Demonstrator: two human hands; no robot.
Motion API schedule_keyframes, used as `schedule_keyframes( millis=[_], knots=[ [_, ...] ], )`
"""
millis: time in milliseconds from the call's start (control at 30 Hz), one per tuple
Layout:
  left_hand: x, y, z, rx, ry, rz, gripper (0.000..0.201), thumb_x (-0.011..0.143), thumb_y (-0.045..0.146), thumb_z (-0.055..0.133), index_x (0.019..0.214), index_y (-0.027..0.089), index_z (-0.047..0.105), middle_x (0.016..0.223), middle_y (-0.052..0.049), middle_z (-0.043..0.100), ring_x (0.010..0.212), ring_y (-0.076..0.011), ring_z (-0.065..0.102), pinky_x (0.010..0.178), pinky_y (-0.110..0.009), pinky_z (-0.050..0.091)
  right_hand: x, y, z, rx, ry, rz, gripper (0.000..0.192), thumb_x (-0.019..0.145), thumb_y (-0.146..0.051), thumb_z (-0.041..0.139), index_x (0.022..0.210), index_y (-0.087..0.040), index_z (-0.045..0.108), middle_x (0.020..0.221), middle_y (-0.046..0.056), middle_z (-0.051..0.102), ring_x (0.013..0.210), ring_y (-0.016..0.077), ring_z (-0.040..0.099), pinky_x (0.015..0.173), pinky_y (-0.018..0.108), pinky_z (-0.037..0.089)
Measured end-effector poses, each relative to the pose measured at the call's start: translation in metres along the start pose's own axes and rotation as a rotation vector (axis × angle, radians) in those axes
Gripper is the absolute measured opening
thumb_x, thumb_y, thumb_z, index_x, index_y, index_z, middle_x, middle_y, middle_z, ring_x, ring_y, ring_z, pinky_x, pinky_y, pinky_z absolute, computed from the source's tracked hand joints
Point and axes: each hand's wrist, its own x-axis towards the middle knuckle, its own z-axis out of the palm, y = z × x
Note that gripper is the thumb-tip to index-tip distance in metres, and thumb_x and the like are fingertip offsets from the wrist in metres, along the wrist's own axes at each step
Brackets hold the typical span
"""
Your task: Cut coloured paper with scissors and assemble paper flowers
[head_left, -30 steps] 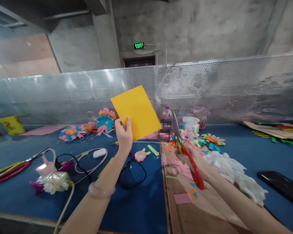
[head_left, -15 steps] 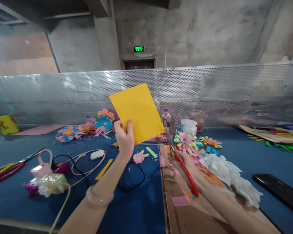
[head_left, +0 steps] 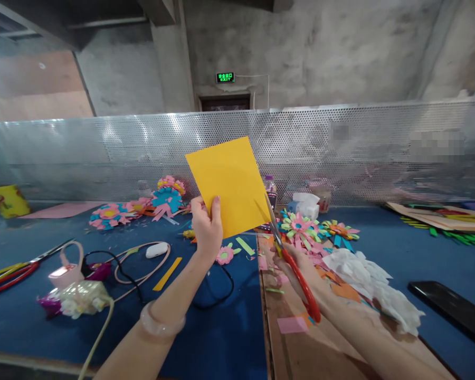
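My left hand point(head_left: 208, 227) pinches a yellow sheet of paper point(head_left: 231, 187) by its lower left part, thumb on the near face. The sheet is held up and tilted above the table. In my right hand point(head_left: 296, 264) is a pair of scissors point(head_left: 301, 279) with red and yellow handles, blades pointing up. Their tips are at the sheet's right edge; whether they touch it I cannot tell. Below the sheet, a small pink paper flower point(head_left: 225, 255) and a green paper strip point(head_left: 244, 245) lie on the blue table point(head_left: 229, 343).
Paper flowers point(head_left: 301, 229) and scraps lie right of centre beside crumpled tissue point(head_left: 360, 274). A black phone point(head_left: 451, 311) rests at the far right. On the left are a second pair of scissors point(head_left: 27, 269), cables and a yellow strip point(head_left: 167, 274). A perforated metal screen point(head_left: 103, 153) stands behind.
My left hand and the yellow sheet have shifted slightly right, closer to the scissors' tips. My right hand has barely moved.
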Motion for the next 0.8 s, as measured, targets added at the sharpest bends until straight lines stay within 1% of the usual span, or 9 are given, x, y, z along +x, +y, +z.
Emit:
schedule_keyframes(
  millis=[133, 333, 467, 667, 800],
  knots=[
    [0.0, -0.003, 0.001, 0.004, 0.011, 0.012, 0.024, 0.082, 0.041, 0.05, 0.09, 0.02, 0.042, 0.084, -0.004, 0.057, 0.079, -0.0158, 0.057, 0.067, -0.024, 0.043, 0.0, 0.0, -0.001, -0.074, 0.018, -0.052, 0.014, 0.066, -0.033, 0.053, 0.066, -0.02, 0.051, 0.061, 0.0, 0.051, 0.059, 0.0159, 0.046, 0.054, 0.028, 0.035],
    [0.001, -0.009, 0.003, 0.011, 0.05, 0.044, 0.025, 0.082, 0.041, 0.05, 0.089, 0.018, 0.043, 0.082, -0.004, 0.058, 0.075, -0.0149, 0.058, 0.064, -0.024, 0.045, -0.001, 0.0, -0.001, -0.136, 0.02, -0.077, 0.017, 0.07, -0.034, 0.048, 0.07, -0.017, 0.052, 0.062, 0.0, 0.05, 0.059, 0.0144, 0.044, 0.054, 0.027, 0.033],
    [0.001, -0.007, 0.003, 0.028, 0.04, 0.047, 0.024, 0.083, 0.04, 0.05, 0.089, 0.018, 0.043, 0.082, -0.004, 0.058, 0.074, -0.0139, 0.058, 0.062, -0.023, 0.045, 0.0, 0.004, -0.001, -0.155, 0.027, -0.08, 0.021, 0.071, -0.037, 0.047, 0.07, -0.017, 0.052, 0.061, 0.0, 0.05, 0.057, 0.0139, 0.043, 0.053, 0.026, 0.033],
    [-0.001, -0.005, 0.004, 0.007, 0.028, 0.046, 0.023, 0.083, 0.038, 0.05, 0.089, 0.018, 0.042, 0.081, -0.004, 0.058, 0.074, -0.0135, 0.058, 0.062, -0.023, 0.045, 0.006, 0.015, 0.003, -0.082, 0.008, -0.053, 0.024, 0.071, -0.041, 0.048, 0.073, -0.018, 0.052, 0.059, -0.001, 0.051, 0.052, 0.0132, 0.044, 0.05, 0.024, 0.035],
    [-0.002, -0.005, 0.004, 0.015, 0.027, 0.051, 0.021, 0.083, 0.037, 0.05, 0.089, 0.018, 0.042, 0.082, -0.004, 0.058, 0.076, -0.0134, 0.058, 0.064, -0.023, 0.045, 0.004, 0.011, 0.003, -0.075, 0.006, -0.032, 0.023, 0.07, -0.04, 0.05, 0.075, -0.018, 0.052, 0.055, -0.003, 0.049, 0.048, 0.0118, 0.042, 0.045, 0.023, 0.033]
  ],
)
